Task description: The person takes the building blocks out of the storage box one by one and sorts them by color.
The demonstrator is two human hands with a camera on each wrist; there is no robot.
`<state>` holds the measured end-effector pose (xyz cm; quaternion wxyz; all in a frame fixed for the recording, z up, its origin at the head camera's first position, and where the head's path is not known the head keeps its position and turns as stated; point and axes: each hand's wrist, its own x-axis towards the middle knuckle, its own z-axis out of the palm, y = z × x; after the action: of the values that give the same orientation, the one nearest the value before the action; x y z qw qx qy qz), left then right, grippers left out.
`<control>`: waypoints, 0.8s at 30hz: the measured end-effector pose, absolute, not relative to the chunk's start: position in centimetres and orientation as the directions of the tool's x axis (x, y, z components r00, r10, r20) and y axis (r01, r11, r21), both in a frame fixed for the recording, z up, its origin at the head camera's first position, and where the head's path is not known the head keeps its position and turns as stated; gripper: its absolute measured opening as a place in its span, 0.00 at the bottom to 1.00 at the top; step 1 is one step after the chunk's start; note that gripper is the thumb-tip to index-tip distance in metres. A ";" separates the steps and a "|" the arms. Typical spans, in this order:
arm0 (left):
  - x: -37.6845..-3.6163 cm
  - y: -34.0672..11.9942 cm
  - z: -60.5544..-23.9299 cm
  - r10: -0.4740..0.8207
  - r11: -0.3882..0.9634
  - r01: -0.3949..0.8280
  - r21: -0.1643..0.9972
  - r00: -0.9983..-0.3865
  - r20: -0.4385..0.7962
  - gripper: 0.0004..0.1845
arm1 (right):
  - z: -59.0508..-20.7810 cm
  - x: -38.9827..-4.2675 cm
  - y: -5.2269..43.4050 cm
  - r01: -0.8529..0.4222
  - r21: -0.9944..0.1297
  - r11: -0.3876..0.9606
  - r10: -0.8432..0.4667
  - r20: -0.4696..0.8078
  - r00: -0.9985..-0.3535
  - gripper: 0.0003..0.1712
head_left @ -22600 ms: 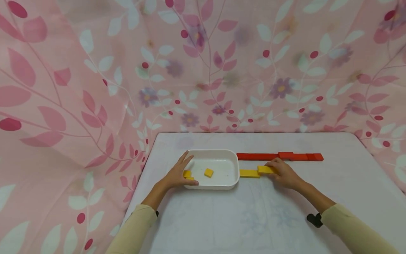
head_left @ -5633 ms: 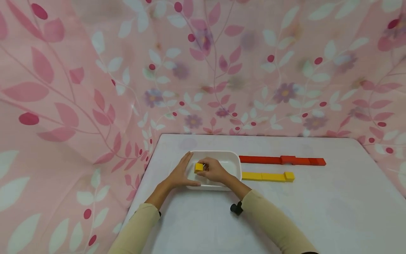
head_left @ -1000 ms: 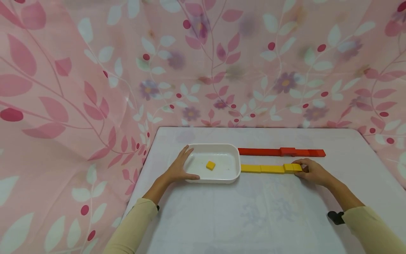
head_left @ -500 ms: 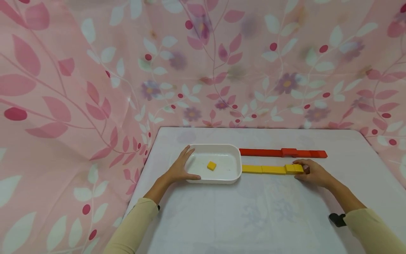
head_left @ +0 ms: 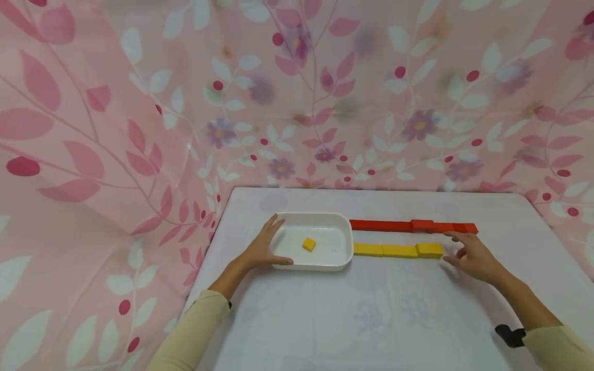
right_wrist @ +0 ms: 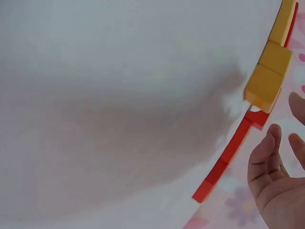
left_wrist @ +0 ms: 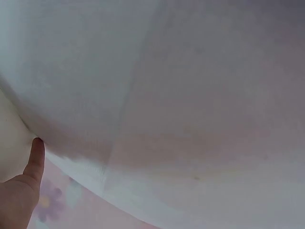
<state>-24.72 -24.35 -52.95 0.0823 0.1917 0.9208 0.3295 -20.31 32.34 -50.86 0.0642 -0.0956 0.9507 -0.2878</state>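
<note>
Soft, even light; both wrist views blurred close-up.

Right hand off the yellow row

Lifted away from the end of the yellow row (head_left: 398,250), right hand (head_left: 471,256) now just beside its last block (head_left: 429,250), fingers spread and loose, no longer touching as half a second back. Row longer than at the start, grown from two pieces to a line with a thicker end block. Only one yellow cube (head_left: 309,244) left in the white tray (head_left: 341,242), down from three.
</note>
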 end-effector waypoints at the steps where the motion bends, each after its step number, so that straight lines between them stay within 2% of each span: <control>1: -24.7 -24.4 -52.9 0.405 0.712 0.291 0.639 -0.914 -0.035 0.68 | -50.6 -20.3 32.1 -0.150 -0.560 0.815 -0.211 -0.046 -0.976 0.39; 5: -24.5 -24.3 -52.7 0.404 0.717 0.282 0.638 -0.914 -0.050 0.67 | -49.3 -20.2 30.1 -0.171 -0.608 0.776 -0.186 0.038 -0.982 0.36; 11: -24.0 -24.4 -53.2 0.402 0.714 0.282 0.641 -0.915 -0.044 0.66 | -48.5 -20.0 25.4 -0.256 -0.689 0.678 -0.236 0.126 -0.964 0.31; 24: -24.1 -24.5 -52.7 0.416 0.720 0.307 0.622 -0.909 -0.033 0.66 | -48.3 -20.2 17.4 -0.386 -0.748 0.540 -0.414 0.164 -0.895 0.26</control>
<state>-24.07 -24.45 -52.66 0.0855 0.1958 0.9235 0.3186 -20.25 17.38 -48.28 0.0165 -0.2281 0.8772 -0.4221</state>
